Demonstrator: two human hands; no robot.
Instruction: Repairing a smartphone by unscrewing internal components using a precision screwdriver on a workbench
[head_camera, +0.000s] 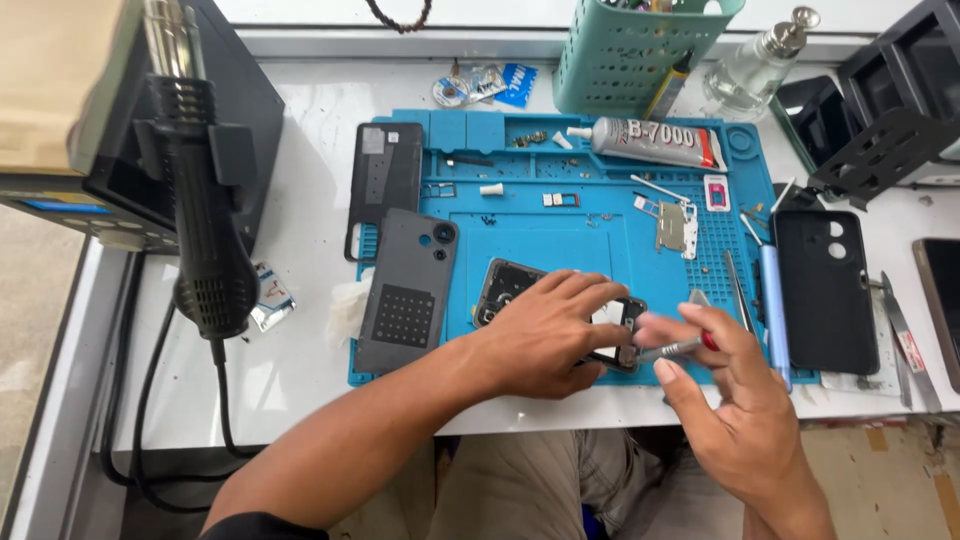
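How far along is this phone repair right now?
Done: grey back cover is off, lying on the blue silicone mat. In hand: left hand steadies the opened black phone; right hand works it with a red-handled screwdriver. Left: cover not refitted.

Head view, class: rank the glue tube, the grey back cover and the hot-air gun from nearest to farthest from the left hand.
From the left hand:
1. Grey back cover, just to its left on the mat.
2. Glue tube, at the mat's far edge.
3. Hot-air gun, far left, off the mat.
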